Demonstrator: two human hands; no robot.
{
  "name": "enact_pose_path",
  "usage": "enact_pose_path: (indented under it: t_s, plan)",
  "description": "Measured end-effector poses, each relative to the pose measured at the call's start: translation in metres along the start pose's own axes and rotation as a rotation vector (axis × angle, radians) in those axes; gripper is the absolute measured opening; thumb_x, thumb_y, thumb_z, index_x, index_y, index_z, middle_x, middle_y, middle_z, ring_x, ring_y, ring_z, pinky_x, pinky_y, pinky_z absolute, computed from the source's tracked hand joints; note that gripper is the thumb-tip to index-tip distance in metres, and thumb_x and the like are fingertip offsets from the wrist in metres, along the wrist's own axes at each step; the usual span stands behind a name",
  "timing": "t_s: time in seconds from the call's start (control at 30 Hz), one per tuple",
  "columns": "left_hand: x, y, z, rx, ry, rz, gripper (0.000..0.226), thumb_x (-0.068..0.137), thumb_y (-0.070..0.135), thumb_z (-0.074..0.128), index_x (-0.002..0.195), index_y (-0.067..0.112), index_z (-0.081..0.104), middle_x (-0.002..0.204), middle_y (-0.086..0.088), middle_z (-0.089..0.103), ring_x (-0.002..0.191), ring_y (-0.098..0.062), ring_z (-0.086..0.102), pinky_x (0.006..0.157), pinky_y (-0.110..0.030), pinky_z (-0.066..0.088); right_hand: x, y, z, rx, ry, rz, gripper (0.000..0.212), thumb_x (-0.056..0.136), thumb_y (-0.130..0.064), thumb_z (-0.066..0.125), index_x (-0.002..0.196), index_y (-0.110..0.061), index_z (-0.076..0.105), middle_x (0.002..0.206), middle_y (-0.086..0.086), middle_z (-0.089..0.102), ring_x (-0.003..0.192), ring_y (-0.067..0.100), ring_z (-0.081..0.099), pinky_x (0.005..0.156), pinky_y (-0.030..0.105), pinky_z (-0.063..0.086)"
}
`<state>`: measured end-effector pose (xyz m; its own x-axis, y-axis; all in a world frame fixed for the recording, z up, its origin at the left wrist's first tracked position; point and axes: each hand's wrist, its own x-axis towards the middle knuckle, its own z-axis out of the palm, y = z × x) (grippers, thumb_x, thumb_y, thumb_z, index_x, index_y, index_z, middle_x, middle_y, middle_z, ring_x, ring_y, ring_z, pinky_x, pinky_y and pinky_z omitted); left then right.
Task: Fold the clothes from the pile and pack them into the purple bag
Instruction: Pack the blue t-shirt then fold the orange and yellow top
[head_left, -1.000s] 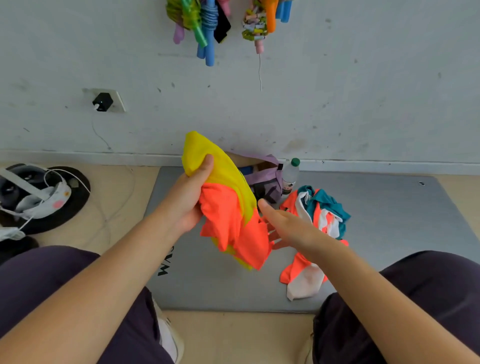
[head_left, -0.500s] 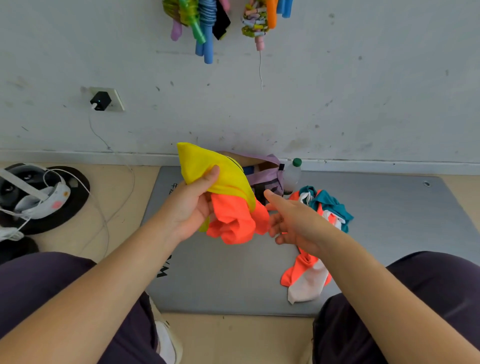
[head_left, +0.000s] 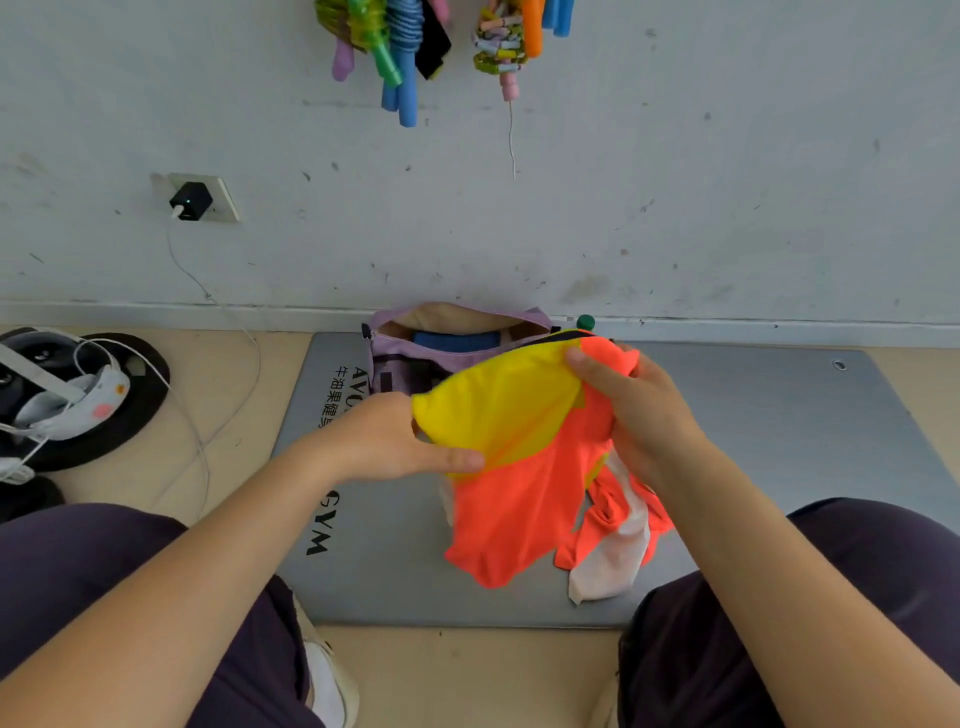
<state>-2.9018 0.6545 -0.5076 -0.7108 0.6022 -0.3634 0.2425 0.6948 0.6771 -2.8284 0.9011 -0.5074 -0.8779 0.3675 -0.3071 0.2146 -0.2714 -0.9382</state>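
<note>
Grey gym mat (head_left: 753, 441), flat on the floor against the wall, centre of frame, black lettering at its left edge. Purple bag (head_left: 410, 353), upper centre, at the mat's far edge by the wall, mouth open, a blue item inside. Yellow-and-orange garment (head_left: 519, 457), centre, held up above the mat in front of the bag, orange part hanging down. Pile of clothes (head_left: 618, 540), orange and pale pieces showing, lower right of centre on the mat, largely hidden behind the garment. Left hand (head_left: 395, 441), grip pinching the garment's yellow left edge, thumb on top. Right hand (head_left: 639, 410), grip curled round the garment's upper right corner. Green bottle cap (head_left: 585, 321), just right of the bag.
</note>
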Motion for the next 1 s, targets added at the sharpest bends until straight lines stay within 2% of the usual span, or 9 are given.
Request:
enact_pose_path:
  t_s: [0.07, 0.13, 0.27, 0.4, 0.53, 0.67, 0.77, 0.87, 1.0]
  plan:
    - [0.001, 0.001, 0.000, 0.156, 0.131, -0.001, 0.087, 0.052, 0.097, 0.050, 0.100, 0.027, 0.069, 0.093, 0.016, 0.063, 0.086, -0.005, 0.060, 0.066, -0.027, 0.044, -0.008, -0.005, 0.003, -0.118, -0.095, -0.104, 0.030, 0.077, -0.019, 0.079, 0.105, -0.010, 0.070, 0.103, 0.013, 0.073, 0.097, 0.028, 0.069, 0.091, 0.045, 0.053]
    - [0.000, 0.007, -0.004, -0.024, 0.202, 0.015, 0.083, 0.055, 0.092, 0.049, 0.118, 0.039, 0.061, 0.114, 0.023, 0.059, 0.103, 0.002, 0.059, 0.076, -0.019, 0.043, -0.020, -0.008, 0.011, -0.282, -0.229, -0.167, 0.019, 0.077, -0.013, 0.078, 0.096, -0.014, 0.073, 0.091, 0.011, 0.074, 0.085, 0.020, 0.069, 0.082, 0.038, 0.054]
    - [-0.003, 0.019, -0.001, -0.453, -0.129, 0.168, 0.082, 0.061, 0.090, 0.055, 0.130, 0.045, 0.053, 0.136, 0.020, 0.055, 0.130, 0.000, 0.048, 0.105, -0.024, 0.038, -0.039, -0.016, 0.019, -0.341, -0.586, -0.148, 0.026, 0.072, -0.017, 0.081, 0.096, -0.014, 0.071, 0.090, 0.008, 0.069, 0.085, 0.017, 0.065, 0.078, 0.029, 0.053]
    - [-0.007, 0.024, 0.015, -0.570, -0.440, 0.195, 0.071, 0.066, 0.087, 0.051, 0.121, 0.044, 0.065, 0.134, 0.012, 0.062, 0.127, -0.009, 0.054, 0.107, -0.025, 0.040, -0.042, -0.025, 0.014, -0.218, -0.614, -0.102, 0.035, 0.069, -0.021, 0.081, 0.102, -0.015, 0.070, 0.100, 0.011, 0.072, 0.095, 0.030, 0.068, 0.088, 0.045, 0.053]
    - [-0.004, 0.025, 0.012, -0.512, -0.335, 0.052, 0.086, 0.055, 0.091, 0.057, 0.108, 0.025, 0.075, 0.117, 0.000, 0.072, 0.109, -0.019, 0.068, 0.096, -0.029, 0.051, -0.037, -0.026, 0.008, -0.400, -0.537, -0.151, 0.034, 0.076, -0.025, 0.079, 0.106, -0.014, 0.069, 0.105, 0.012, 0.072, 0.102, 0.033, 0.068, 0.095, 0.053, 0.052]
    - [-0.007, 0.026, -0.002, -0.573, -0.093, 0.022, 0.052, 0.060, 0.070, 0.073, 0.090, 0.028, 0.078, 0.096, -0.002, 0.077, 0.088, -0.020, 0.073, 0.072, -0.027, 0.057, -0.033, -0.025, 0.006, -0.677, -0.496, -0.187, 0.039, 0.075, -0.053, 0.074, 0.102, -0.025, 0.066, 0.095, -0.003, 0.070, 0.088, 0.013, 0.068, 0.078, 0.025, 0.057]
    - [-0.007, 0.026, -0.005, -0.468, 0.175, 0.076, 0.049, 0.064, 0.062, 0.072, 0.084, 0.018, 0.076, 0.082, -0.011, 0.073, 0.074, -0.017, 0.070, 0.065, -0.031, 0.051, -0.029, -0.020, 0.004, -0.903, -0.497, -0.051, 0.093, 0.067, -0.090, 0.045, 0.104, -0.006, 0.063, 0.088, 0.005, 0.065, 0.083, 0.020, 0.063, 0.081, 0.028, 0.050]
    - [-0.012, 0.028, -0.003, -0.375, 0.244, 0.198, 0.049, 0.067, 0.061, 0.073, 0.074, 0.012, 0.071, 0.069, -0.020, 0.063, 0.059, -0.014, 0.059, 0.057, -0.030, 0.043, -0.029, -0.016, 0.009, -0.612, -0.450, 0.198, 0.107, 0.053, -0.097, 0.047, 0.099, -0.002, 0.068, 0.103, 0.014, 0.071, 0.100, 0.027, 0.066, 0.102, 0.040, 0.045]
    - [-0.015, 0.030, 0.003, -0.310, 0.195, 0.279, 0.025, 0.066, 0.050, 0.079, 0.060, 0.029, 0.068, 0.051, 0.010, 0.056, 0.049, 0.000, 0.050, 0.048, -0.012, 0.036, -0.024, -0.008, 0.011, -0.254, -0.419, 0.216, 0.086, 0.067, -0.066, 0.074, 0.112, 0.006, 0.065, 0.119, 0.031, 0.062, 0.108, 0.033, 0.065, 0.106, 0.051, 0.044]
